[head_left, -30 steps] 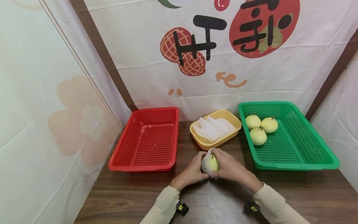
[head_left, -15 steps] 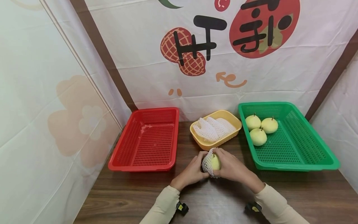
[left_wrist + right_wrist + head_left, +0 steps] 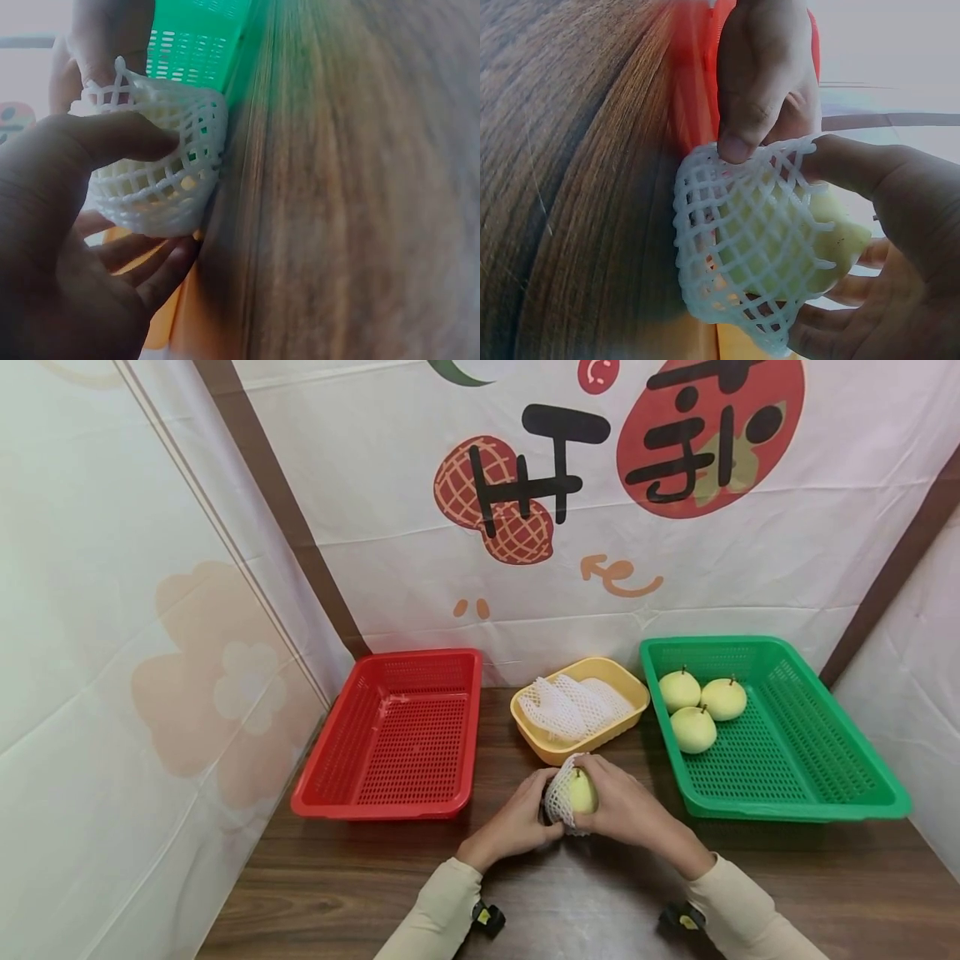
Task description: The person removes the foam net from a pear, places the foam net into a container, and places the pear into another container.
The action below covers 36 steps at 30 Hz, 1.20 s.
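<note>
Low over the brown table, my left hand (image 3: 516, 823) holds a white foam fruit net (image 3: 557, 803) from its left side. In the left wrist view the thumb lies across the mesh (image 3: 199, 142), with the other fingers beneath it. A pale yellow-green pear (image 3: 582, 793) sits partly inside this net. My right hand (image 3: 628, 803) grips the pear from the right, its thumb at the net's rim. In the right wrist view the pear's bare end (image 3: 844, 244) sticks out of the net towards the right palm.
Behind the hands stands a yellow tray (image 3: 543, 750) with several white foam nets (image 3: 573, 706). A red basket (image 3: 472, 752) is at the left. The green basket (image 3: 795, 806) at the right holds three pears (image 3: 693, 729). A printed cloth (image 3: 375, 568) hangs behind.
Both hands have shifted very slightly to the right with the pear and net. The pear remains partly inside the net, and the baskets stay in place.
</note>
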{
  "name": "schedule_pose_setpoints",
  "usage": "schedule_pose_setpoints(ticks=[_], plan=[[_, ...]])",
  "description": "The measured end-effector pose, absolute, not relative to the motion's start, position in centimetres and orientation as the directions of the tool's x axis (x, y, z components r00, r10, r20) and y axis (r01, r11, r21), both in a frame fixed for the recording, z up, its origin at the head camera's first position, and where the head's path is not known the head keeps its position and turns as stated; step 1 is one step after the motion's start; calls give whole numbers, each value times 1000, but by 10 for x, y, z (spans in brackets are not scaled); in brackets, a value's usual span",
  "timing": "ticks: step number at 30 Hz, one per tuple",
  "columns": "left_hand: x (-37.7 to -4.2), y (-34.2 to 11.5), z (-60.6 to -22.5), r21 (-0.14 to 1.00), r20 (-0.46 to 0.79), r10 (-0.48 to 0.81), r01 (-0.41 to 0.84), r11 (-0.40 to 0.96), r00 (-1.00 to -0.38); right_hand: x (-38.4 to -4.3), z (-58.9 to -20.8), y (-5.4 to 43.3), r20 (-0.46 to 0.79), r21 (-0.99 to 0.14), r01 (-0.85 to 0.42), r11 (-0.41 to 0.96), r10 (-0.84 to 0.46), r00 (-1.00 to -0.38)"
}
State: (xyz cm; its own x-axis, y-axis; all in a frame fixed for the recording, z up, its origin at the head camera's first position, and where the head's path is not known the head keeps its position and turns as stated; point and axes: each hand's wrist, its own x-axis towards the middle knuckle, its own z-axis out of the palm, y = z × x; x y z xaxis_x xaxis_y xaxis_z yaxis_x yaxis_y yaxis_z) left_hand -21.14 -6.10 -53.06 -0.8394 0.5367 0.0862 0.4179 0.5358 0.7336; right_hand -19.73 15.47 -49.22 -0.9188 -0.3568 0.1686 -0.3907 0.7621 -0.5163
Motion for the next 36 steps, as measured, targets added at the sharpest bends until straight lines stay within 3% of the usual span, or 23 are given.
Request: schedule_pose_setpoints(ticks=[7,14,36], plan=[[-215,-61,-532,763,168,541,457,458,-824,-197,-489,155,199,-502,-400,767,-348,-916],[-218,-58,-533,814,141,499,387,433,-855,-195,-486,155,240,-492,-415,766,-339,-910],[-221,-54,-534,738,277,416,469,485,-866,-193,-484,158,302,-494,-447,746,-334,-893]])
